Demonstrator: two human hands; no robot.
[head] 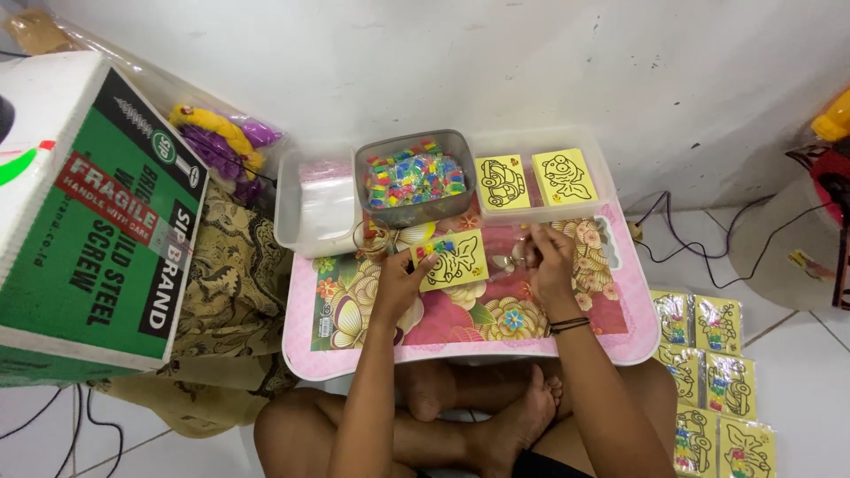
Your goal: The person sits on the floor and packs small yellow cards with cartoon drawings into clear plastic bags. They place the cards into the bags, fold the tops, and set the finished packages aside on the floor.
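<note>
The left hand [400, 281] grips a yellow picture card [453, 259] with small coloured packets on the floral surface [478, 329]; the right hand [547, 257], fingers closed, pinches a clear plastic sleeve [518, 241] beside it

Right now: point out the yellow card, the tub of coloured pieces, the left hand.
yellow card [460, 258], head view, printed face.
tub of coloured pieces [460, 142], head view, right rim.
left hand [398, 285], head view, back.

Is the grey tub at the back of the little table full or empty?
Full: the grey tub is heaped to near its rim with small multicoloured packets, and it has no lid on.
</note>
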